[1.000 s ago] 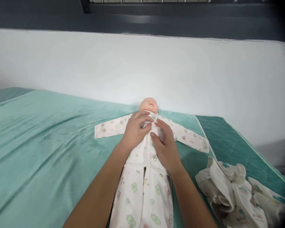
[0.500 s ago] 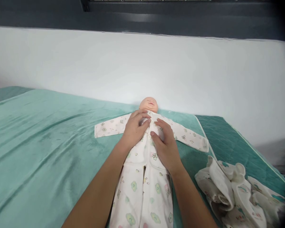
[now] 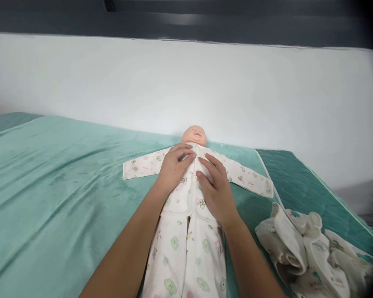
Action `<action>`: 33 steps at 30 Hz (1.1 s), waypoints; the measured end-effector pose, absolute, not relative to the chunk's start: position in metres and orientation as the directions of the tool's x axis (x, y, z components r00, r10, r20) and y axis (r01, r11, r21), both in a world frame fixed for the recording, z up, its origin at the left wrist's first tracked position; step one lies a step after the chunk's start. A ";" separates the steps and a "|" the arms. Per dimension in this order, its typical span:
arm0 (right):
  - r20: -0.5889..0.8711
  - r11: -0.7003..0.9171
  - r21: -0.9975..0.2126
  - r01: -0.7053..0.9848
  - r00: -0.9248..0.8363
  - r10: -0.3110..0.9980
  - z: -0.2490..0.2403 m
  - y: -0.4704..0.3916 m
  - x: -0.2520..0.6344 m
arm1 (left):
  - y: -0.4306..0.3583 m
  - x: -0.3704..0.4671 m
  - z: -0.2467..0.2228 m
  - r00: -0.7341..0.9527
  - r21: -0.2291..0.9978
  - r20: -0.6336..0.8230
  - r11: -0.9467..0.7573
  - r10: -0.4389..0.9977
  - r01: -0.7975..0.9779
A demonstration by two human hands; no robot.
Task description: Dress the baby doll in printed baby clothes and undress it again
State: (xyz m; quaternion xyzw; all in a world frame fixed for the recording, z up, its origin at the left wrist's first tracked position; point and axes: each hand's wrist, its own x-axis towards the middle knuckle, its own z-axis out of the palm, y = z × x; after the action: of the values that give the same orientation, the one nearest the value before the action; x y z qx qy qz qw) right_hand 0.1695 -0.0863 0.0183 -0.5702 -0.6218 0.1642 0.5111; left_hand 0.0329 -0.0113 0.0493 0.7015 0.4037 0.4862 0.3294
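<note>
A doll (image 3: pixel 194 135) lies on its back, only its head showing above its clothes. It wears a white baby top (image 3: pixel 182 198) with small printed figures, the sleeves spread to both sides. White patterned trousers (image 3: pixel 174 252) cover the legs and run off the near edge. My left hand (image 3: pixel 175 165) rests on the left of the chest, fingers stretched, thumb near the front seam below the neck. On the other side of the seam lies my right hand (image 3: pixel 216 186), its fingers apart on the fabric. The doll's hands are hidden in the sleeves.
A light green blanket (image 3: pixel 65 178) covers the surface under the doll. To the right lies a darker green quilted cover (image 3: pixel 286 174). A crumpled heap of white printed baby clothes (image 3: pixel 313 252) sits at lower right. A white wall (image 3: pixel 143 82) rises behind the doll's head.
Both hands stay on the top's front with only slight finger shifts. The left thumb and fingertips move a little to the left. The doll and clothes keep their places.
</note>
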 end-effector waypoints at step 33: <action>0.390 0.319 -0.911 0.261 0.296 0.872 0.032 -0.090 0.181 | -0.030 0.025 0.057 0.247 0.802 0.471 -0.527 0.847 0.280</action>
State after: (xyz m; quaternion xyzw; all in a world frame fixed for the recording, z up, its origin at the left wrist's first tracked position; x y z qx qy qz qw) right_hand 0.1806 -0.0899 0.0322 -0.5268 -0.5376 0.2510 0.6087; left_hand 0.0248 -0.0301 0.0568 0.7317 0.3851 0.4778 0.2966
